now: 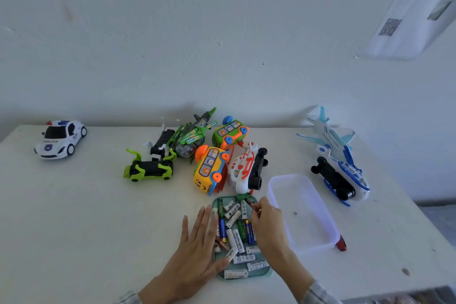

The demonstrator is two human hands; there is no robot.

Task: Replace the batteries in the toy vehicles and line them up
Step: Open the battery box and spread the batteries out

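Currently: your left hand, fingers flat, steadies the battery tray below the toy vehicles; your right hand pinches a dark battery. Lift it straight; keep the tray pinned.

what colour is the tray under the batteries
Teal, a flat plastic tray; the head view shows it.

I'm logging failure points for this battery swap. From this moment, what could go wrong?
The teal tray holds loose, mixed batteries; the right hand pinching one could pick a used cell by mistake. The left hand rests flat at the tray's edge and may nudge it, spilling cells. The toys, like the yellow bus and white helicopter, lie jumbled together, so pulling one out may tip its neighbours.
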